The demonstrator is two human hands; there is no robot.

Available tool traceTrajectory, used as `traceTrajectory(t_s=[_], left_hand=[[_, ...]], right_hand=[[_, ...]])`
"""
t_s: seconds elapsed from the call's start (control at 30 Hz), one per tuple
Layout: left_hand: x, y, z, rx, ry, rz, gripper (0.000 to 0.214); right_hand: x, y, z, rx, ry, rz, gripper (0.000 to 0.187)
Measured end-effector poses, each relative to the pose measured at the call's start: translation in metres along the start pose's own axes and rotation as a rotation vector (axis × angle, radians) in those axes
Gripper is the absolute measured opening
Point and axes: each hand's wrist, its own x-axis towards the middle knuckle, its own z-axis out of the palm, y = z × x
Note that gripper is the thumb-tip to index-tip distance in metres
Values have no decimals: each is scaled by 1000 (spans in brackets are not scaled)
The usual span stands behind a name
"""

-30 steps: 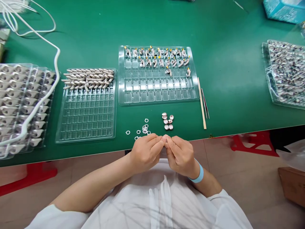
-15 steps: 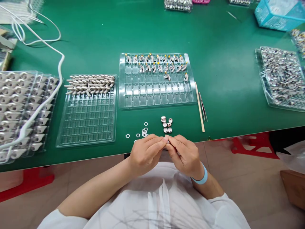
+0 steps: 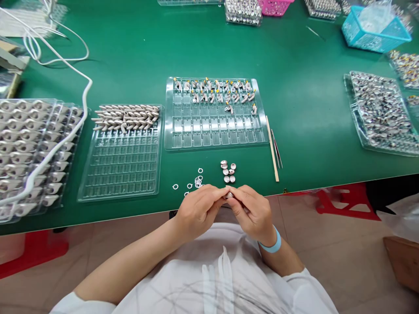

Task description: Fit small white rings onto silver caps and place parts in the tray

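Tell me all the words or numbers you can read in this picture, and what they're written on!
There are none to read. The clear plastic trays, the turquoise basket, the pink basket, the blue wristband and the small round silvery cap pinched between the left hand and right hand show no writing.

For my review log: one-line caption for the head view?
Left hand and right hand pinch a small round part at the green table edge, near loose rings.
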Motion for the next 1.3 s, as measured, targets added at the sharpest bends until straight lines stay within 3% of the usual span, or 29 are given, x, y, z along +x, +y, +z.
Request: traceTrajectory(t_s=[0.1, 0.27, 0.77, 1.03, 1.3], left_hand=[[1, 1, -2, -23, 26, 3, 23], [3, 3, -6, -61, 15, 86, 28], [0, 4, -3, -42, 57, 89, 31], [-4, 2, -3, 44, 26, 134, 35], [-8, 2, -3, 101, 20, 155, 33]], right_hand=[[-1, -2, 0, 5, 11, -4, 35], [0, -4, -2, 20, -15, 2, 32], [1, -6, -1, 102, -50, 31, 36], [-2, -10, 2, 32, 4, 25, 34], [-6, -12, 9, -116, 54, -67, 38]])
